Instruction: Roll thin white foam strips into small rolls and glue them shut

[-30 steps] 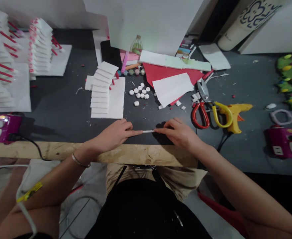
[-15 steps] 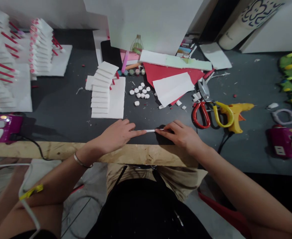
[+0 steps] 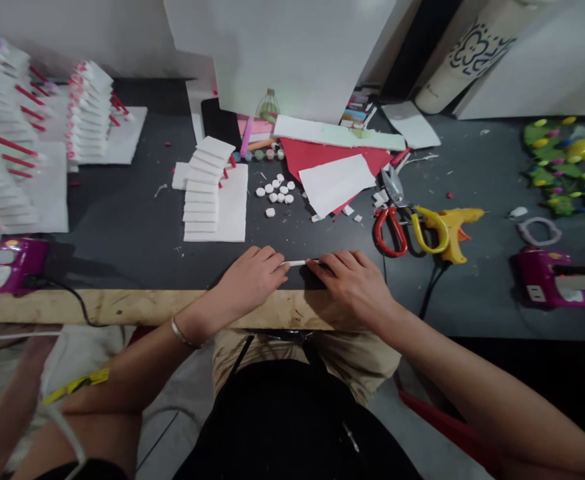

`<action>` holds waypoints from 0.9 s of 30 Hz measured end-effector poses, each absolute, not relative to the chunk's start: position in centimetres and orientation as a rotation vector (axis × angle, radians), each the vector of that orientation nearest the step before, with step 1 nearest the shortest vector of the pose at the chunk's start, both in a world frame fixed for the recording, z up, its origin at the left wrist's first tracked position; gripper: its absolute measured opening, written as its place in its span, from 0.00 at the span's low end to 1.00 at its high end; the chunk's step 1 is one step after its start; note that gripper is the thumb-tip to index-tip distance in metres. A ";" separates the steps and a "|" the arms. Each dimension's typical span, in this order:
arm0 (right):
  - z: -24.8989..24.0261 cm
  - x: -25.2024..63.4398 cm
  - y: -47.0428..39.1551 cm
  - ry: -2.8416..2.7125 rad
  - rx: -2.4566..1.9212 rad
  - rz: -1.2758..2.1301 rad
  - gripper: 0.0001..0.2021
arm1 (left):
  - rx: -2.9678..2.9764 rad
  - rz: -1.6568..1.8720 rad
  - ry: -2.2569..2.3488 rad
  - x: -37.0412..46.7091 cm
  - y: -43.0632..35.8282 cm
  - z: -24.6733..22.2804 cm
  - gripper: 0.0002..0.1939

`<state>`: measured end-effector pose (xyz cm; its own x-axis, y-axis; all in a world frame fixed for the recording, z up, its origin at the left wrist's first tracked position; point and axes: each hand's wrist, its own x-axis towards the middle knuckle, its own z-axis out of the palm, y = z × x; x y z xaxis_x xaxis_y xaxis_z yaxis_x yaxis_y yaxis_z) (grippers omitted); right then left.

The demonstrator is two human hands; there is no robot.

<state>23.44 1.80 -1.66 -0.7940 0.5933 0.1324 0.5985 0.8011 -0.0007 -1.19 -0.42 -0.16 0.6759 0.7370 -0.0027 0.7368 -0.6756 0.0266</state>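
A thin white strip [image 3: 297,263] spans the gap between my two hands, close to the table's front edge. Its left end is pinched in the closed fingers of my left hand [image 3: 251,283]. The closed fingers of my right hand [image 3: 351,283] grip the other end, and both ends are covered by fingertips. Beyond the hands lie several small white round pieces [image 3: 273,189]. A fanned stair of white foam-like slabs [image 3: 201,200] with short red sticks rests on a white base, beyond my left hand.
Red-and-yellow-handled cutters [image 3: 396,190] and a yellow glue gun [image 3: 455,230] lie to the right. White paper [image 3: 337,183] covers red sheet [image 3: 292,155]. Taller white slab stairs [image 3: 90,113] stand left. Purple power blocks [image 3: 27,257] sit at both sides, with cords over the edge.
My left index finger was stretched along the strip and is now drawn in with the others. My right fingers have bunched closer together. The camera view has shifted slightly.
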 end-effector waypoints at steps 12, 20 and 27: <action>-2.6 23.8 2.7 -2.706 -0.990 0.124 0.16 | 2.781 0.474 1.157 -4.3 -1.6 -3.5 0.13; -2.6 22.3 4.1 -2.619 -1.072 0.187 0.10 | 2.864 0.427 1.224 -3.1 -0.6 -2.8 0.09; -2.4 22.1 4.1 -2.721 -1.043 0.132 0.08 | 2.725 0.236 1.325 -1.1 1.0 -2.0 0.08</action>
